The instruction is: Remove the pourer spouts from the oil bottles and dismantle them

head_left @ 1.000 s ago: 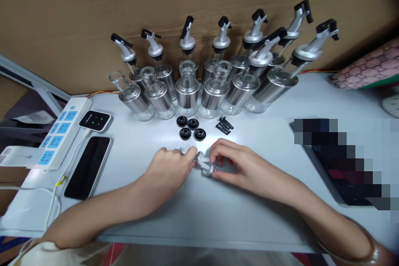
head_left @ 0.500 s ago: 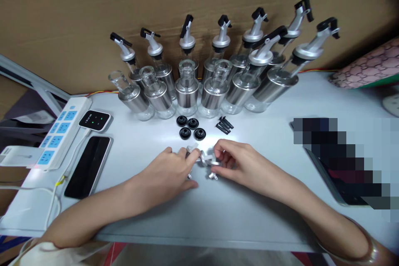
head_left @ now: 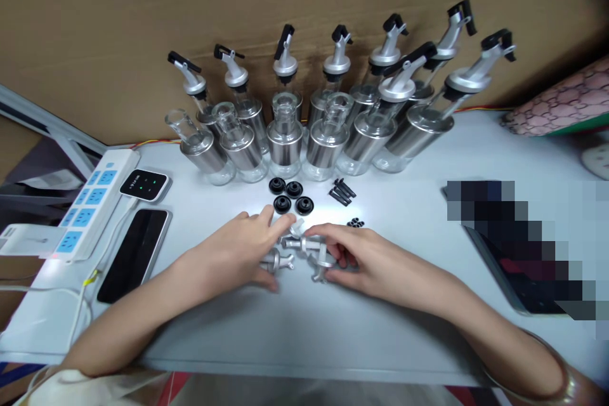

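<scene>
Several silver pourer spouts lie loose on the grey table between my hands. My left hand [head_left: 238,250] has its fingers spread beside a left spout [head_left: 284,261], with thumb and index finger apart. Curled around another spout [head_left: 323,257] is my right hand [head_left: 364,257], its thumb low by the flange; the fingertips are partly hidden. A further spout [head_left: 304,243] lies between them. Just beyond are several round black stoppers [head_left: 294,189], black plastic levers [head_left: 342,191] and a little cluster of small black rings [head_left: 355,222].
Glass-and-steel bottles [head_left: 284,143] stand in two rows at the back, some open-necked, others with pourers [head_left: 285,63]. To the left lie a phone [head_left: 134,255], a small black device [head_left: 144,184] and a power strip [head_left: 88,203]. A dark tablet-like device [head_left: 511,279] lies right.
My left hand has shifted left and its fingers have spread, away from the middle spout. The spouts now lie more apart. My right hand has moved slightly, uncovering the small black rings.
</scene>
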{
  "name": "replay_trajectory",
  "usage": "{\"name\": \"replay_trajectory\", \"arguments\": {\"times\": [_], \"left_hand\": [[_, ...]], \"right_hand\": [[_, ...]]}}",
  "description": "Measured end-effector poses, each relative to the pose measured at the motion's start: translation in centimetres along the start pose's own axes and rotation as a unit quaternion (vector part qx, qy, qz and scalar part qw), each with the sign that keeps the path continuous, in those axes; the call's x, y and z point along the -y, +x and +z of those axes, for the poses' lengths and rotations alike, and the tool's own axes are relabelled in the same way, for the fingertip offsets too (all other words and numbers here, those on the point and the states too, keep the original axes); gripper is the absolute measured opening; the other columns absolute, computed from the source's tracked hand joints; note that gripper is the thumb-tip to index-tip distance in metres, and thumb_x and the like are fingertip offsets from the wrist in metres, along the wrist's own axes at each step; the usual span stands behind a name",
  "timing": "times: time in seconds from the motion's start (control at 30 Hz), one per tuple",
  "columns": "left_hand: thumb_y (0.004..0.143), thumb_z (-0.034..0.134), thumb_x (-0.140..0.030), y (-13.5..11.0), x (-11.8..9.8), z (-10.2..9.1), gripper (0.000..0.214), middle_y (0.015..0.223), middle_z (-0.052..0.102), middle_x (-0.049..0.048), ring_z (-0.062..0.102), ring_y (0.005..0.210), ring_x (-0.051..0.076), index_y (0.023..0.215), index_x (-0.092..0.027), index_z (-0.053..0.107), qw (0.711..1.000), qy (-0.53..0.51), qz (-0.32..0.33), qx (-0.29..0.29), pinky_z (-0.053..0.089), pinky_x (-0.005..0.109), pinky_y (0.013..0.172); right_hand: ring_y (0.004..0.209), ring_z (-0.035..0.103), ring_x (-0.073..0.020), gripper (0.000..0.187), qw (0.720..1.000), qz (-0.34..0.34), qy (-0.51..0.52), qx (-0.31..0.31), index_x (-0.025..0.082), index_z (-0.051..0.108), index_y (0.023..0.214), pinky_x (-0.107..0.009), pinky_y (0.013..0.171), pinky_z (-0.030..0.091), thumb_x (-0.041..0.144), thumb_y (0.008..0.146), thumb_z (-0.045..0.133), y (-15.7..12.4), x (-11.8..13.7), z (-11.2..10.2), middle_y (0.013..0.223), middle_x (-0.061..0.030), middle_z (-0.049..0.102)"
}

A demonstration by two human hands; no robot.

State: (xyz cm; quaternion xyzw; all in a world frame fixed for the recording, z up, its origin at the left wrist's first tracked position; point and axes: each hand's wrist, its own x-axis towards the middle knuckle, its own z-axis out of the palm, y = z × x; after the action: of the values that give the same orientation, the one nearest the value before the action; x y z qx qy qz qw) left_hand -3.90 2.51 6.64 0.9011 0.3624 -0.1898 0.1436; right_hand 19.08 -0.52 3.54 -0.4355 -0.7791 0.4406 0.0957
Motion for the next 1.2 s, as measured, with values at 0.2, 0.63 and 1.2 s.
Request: {"name": "replay_trajectory", "arguments": {"times": [0.2,0.63,1.2], "left_hand": [[0.072,0.068,-0.062,0.71,-0.63,-0.26,0.065,0.101,0.056,0.0091,0.059,0.076,0.023,0.111,-0.013,0.049,1.000,-0.007,-0.019,0.016,0.045,0.033,0.071],[0.081,0.055,-0.064,0.60,-0.78,-0.35,0.055,0.092,0.059,0.0071,0.058,0.072,0.022,0.102,-0.013,0.051,1.000,0.000,0.015,-0.008,0.044,0.032,0.069],[0.087,0.050,-0.061,0.84,-0.81,-0.51,0.051,0.095,0.061,0.0086,0.059,0.072,0.021,0.104,-0.013,0.051,1.000,-0.019,0.012,-0.015,0.044,0.032,0.069]], "right_hand": [[0.062,0.053,-0.0135,0.021,0.997,0.015,-0.069,-0.034,0.020,0.058,0.099,-0.025,0.058,0.037,0.030,0.082,0.065,0.24,-0.35,0.38,0.074,0.0009,0.057],[0.063,0.059,-0.0122,0.032,0.995,0.026,0.101,-0.005,0.021,0.050,0.101,-0.023,0.060,0.046,0.028,0.076,0.069,-0.01,0.46,0.10,0.075,0.0021,0.063],[0.048,0.043,-0.0088,0.021,0.998,-0.010,-0.024,-0.062,0.021,0.045,0.068,-0.023,0.050,0.031,0.026,0.085,0.055,0.16,-0.11,0.44,0.055,0.0050,0.050]]}}
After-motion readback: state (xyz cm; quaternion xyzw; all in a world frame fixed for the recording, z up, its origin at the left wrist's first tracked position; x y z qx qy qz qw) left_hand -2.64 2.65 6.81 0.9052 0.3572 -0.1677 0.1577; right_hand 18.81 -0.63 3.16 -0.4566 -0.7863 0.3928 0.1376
